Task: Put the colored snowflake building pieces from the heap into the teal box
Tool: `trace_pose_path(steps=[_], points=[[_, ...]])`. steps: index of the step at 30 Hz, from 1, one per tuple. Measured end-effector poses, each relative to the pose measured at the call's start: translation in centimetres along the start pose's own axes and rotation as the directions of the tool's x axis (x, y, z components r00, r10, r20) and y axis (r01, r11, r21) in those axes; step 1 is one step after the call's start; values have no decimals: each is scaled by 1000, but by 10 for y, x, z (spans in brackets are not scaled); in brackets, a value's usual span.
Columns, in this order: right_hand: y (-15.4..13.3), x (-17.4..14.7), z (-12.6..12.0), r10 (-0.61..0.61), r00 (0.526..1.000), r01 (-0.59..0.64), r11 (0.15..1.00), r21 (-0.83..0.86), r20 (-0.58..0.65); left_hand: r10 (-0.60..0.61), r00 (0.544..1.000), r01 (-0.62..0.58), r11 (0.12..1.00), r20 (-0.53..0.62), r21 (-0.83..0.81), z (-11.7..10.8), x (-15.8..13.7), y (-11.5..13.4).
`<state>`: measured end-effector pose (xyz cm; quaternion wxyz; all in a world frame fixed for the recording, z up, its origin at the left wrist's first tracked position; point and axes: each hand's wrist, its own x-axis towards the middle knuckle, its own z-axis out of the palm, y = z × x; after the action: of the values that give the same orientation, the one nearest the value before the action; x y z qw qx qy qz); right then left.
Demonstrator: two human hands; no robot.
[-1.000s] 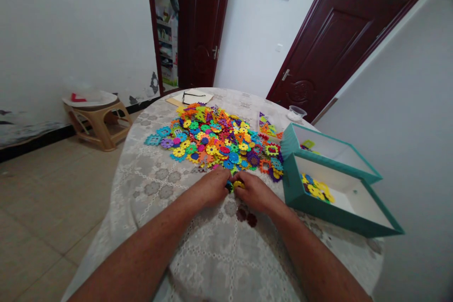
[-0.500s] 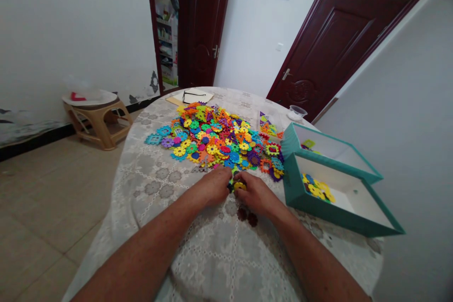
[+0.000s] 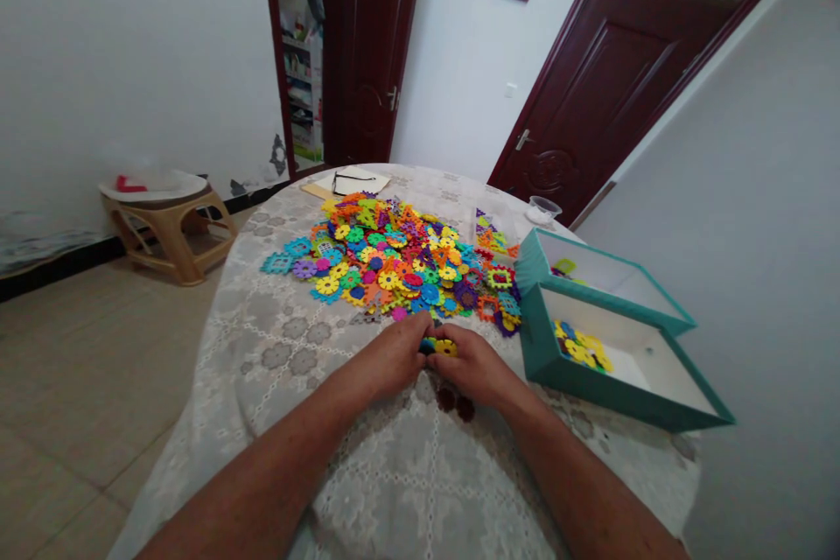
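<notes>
L hand [image 3: 403, 348] pinches blue pc [image 3: 428, 346], R hand [image 3: 471, 360] yellow pc [image 3: 446, 347], both btwn hands.

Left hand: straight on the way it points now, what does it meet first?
Most likely the right hand, just across from the left hand at the yellow piece. Depth is unclear, so whether the two already touch can't be told.

The white wall [image 3: 131, 44] at left shows peeling near its base, above tiled floor [image 3: 52, 420]; two dark red panelled doors [image 3: 371, 26] and a tan stool [image 3: 177, 241] are noted
</notes>
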<state>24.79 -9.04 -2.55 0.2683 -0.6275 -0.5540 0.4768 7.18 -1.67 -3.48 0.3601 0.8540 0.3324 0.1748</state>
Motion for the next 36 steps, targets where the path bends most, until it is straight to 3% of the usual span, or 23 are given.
trace_pose_path(steps=[4, 8, 12, 16, 18, 21, 24, 26, 28, 32, 36], points=[[0, 3, 3, -25, 998, 25, 1000, 7, -54, 32, 998, -34, 999, -59, -36, 1, 3, -2], [2, 12, 1, -123, 981, 119, 992, -40, -148, 70, 994, -79, 991, -82, -109, -2, 6, -1], [-1, 12, -7, -286, 916, 260, 957, -127, -282, 17, 999, -26, 972, -42, -233, -7, 8, 5], [-13, -5, -25, -343, 860, 304, 939, -161, -378, -19, 999, 10, 965, -34, -261, -10, 8, 8], [-20, -18, -39, -385, 798, 314, 922, -225, -464, -48, 997, 33, 970, -55, -240, -10, 9, 6], [-24, -35, -67, -474, 642, 295, 878, -377, -602, -82, 993, 66, 982, -83, -176, -10, 10, 2], [-16, -47, -99, -546, 468, 160, 825, -541, -695, -89, 989, 76, 991, -116, -111, -9, 9, -1], [-5, -50, -117, -573, 413, 35, 786, -617, -708, -91, 988, 80, 993, -126, -91, -8, 8, -2], [7, -52, -131, -568, 426, -100, 744, -661, -704, -98, 986, 88, 993, -136, -78, -7, 8, -2], [28, -54, -143, -483, 510, -330, 654, -680, -712, -123, 980, 111, 990, -155, -81, -6, 9, 0], [37, -55, -146, -457, 520, -402, 614, -679, -722, -127, 977, 111, 989, -170, -99, -6, 9, 2]])
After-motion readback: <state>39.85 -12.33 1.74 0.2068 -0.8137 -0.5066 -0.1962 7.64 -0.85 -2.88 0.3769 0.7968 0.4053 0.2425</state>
